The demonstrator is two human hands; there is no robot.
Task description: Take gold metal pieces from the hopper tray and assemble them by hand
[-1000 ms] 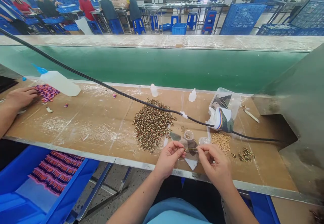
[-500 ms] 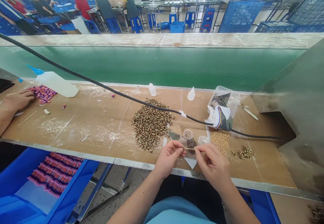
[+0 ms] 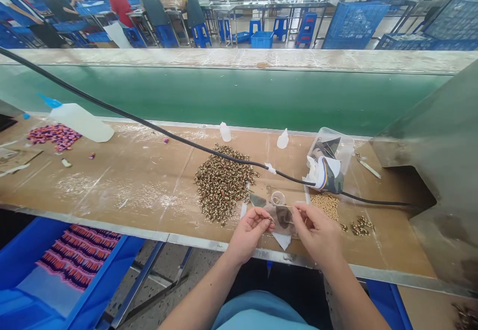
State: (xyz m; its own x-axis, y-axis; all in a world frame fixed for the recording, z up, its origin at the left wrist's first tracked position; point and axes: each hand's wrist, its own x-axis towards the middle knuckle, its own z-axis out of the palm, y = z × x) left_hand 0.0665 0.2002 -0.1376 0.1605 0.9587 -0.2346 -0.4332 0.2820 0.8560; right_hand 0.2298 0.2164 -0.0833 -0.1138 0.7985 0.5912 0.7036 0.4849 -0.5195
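My left hand (image 3: 247, 235) is closed in a pinch on a tiny brown-and-gold piece (image 3: 270, 219), mostly covered by the fingertips. Between the thumb and fingers of my right hand (image 3: 319, 233) is a thin stick (image 3: 287, 206), its tip pointing left at a small clear cup (image 3: 277, 199). Beneath the hands lies a camouflage cloth scrap (image 3: 283, 216). To the left spreads a large pile of small brown-and-gold pieces (image 3: 224, 185). Tan beads (image 3: 325, 205) lie just beyond my right hand, and a few dark-and-gold pieces (image 3: 361, 226) sit to its right.
A black cable (image 3: 175, 137) crosses above the worktable. Two small white bottles (image 3: 225, 132) and a clear box (image 3: 345, 146) stand toward the back. A big bottle (image 3: 84, 123) lies near purple-pink pieces (image 3: 56, 136) at left. Beyond is a green belt (image 3: 239, 96); people sit farther back.
My right hand has drawn the stick away from the piece in my left hand, and its tip has moved toward the clear cup. The other person's hand at far left has gone from view.
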